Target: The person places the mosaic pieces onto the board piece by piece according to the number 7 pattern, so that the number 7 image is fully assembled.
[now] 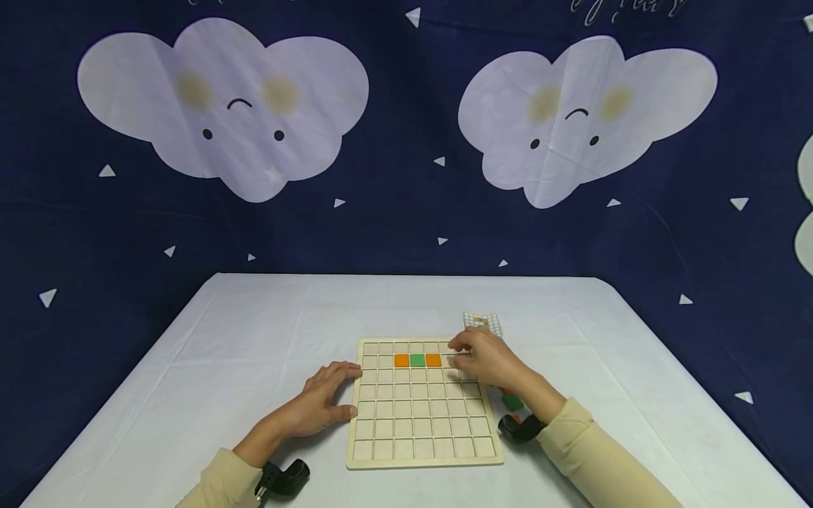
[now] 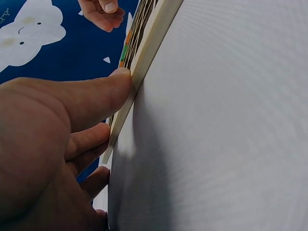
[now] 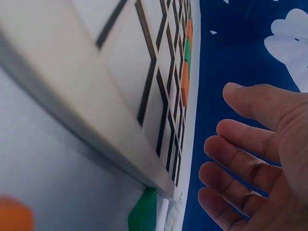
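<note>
Three tiles, an orange tile (image 1: 401,360), a green tile (image 1: 417,360) and a second orange tile (image 1: 433,360), sit side by side in the grid board (image 1: 425,464), one row in from its far edge. The board lies flat on the white table (image 1: 635,381). The person's left hand (image 1: 315,402) rests its outstretched fingertips and thumb against the left edge, gripping nothing. The right hand (image 1: 488,358), loose and empty, hovers over the far right corner, near a small patterned card (image 1: 484,319). A loose green piece (image 1: 512,402) lies beside the right edge.
</note>
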Tool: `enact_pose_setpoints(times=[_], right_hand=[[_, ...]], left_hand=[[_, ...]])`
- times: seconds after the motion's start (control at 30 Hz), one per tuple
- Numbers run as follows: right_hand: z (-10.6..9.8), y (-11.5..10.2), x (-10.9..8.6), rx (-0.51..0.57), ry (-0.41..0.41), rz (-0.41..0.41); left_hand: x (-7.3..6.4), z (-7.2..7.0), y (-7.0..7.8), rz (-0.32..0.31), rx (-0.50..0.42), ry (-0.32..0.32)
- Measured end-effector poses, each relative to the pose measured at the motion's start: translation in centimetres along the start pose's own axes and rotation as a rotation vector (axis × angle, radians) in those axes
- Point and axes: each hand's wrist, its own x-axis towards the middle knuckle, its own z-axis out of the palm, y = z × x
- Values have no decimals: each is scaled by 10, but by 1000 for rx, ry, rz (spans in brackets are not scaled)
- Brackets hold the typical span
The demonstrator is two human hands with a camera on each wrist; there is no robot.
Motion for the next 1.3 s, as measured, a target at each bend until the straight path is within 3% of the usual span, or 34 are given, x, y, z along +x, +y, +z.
enact_pose_setpoints(times=[0.53, 1.3], right_hand=[[-12, 10, -12, -21, 15, -11], [-17, 29, -32, -31, 4, 56]], left_hand=[[1, 0, -1, -3, 4, -1], [2, 1, -1, -33, 1, 5]])
